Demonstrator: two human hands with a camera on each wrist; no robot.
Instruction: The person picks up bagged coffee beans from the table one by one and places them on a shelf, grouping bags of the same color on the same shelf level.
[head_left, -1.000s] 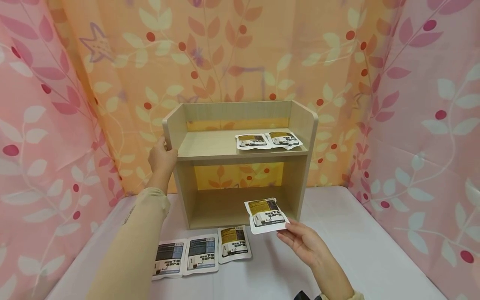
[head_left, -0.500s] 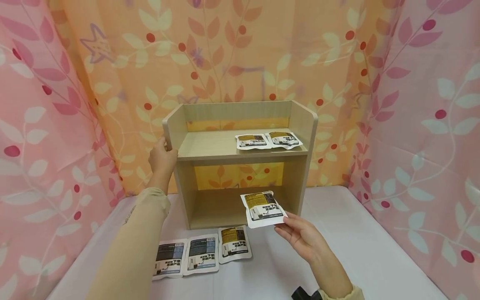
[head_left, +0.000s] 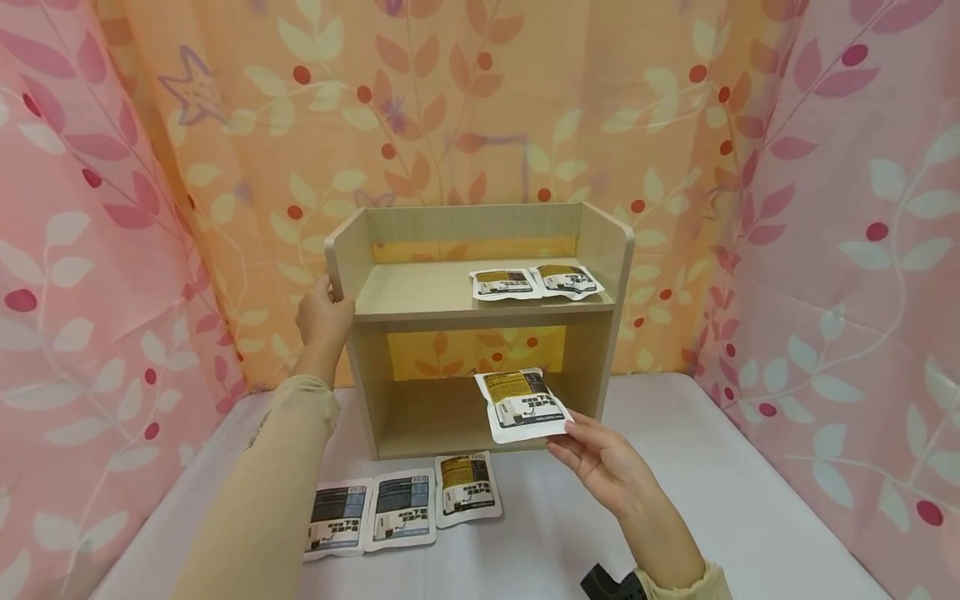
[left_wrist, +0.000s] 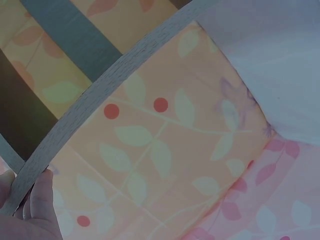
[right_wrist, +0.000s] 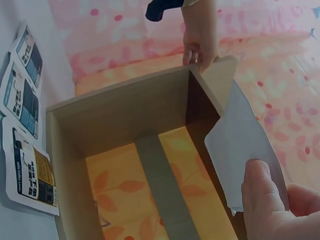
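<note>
Flat white sachet with a yellow-and-black printed label is pinched at its lower right corner by the right hand, thumb on the near face and fingers underneath, so that grip is closed on the sachet. It is held in the air, tilted, in front of the lower opening of the small two-tier wooden shelf unit, right of that opening's middle, clear of the counter. In the right wrist view its plain white back shows, with the thumb pressed on it.

The left hand grips the front edge of the shelf unit's left side panel at about the level of the upper board, fingers wrapped round the panel; that grip is closed on the wood. The left wrist view shows fingertips against the panel's pale edge.

On the right half of the upper board lie two more flat sachets with yellow labels, side by side and touching. On the white counter just in front of the unit's lower left lies a row of three flat sachets, edges touching or overlapping: the rightmost has a yellow label, the other two blue ones. Curtains printed with leaves and red berries, orange behind and pink at both sides, enclose the counter.
</note>
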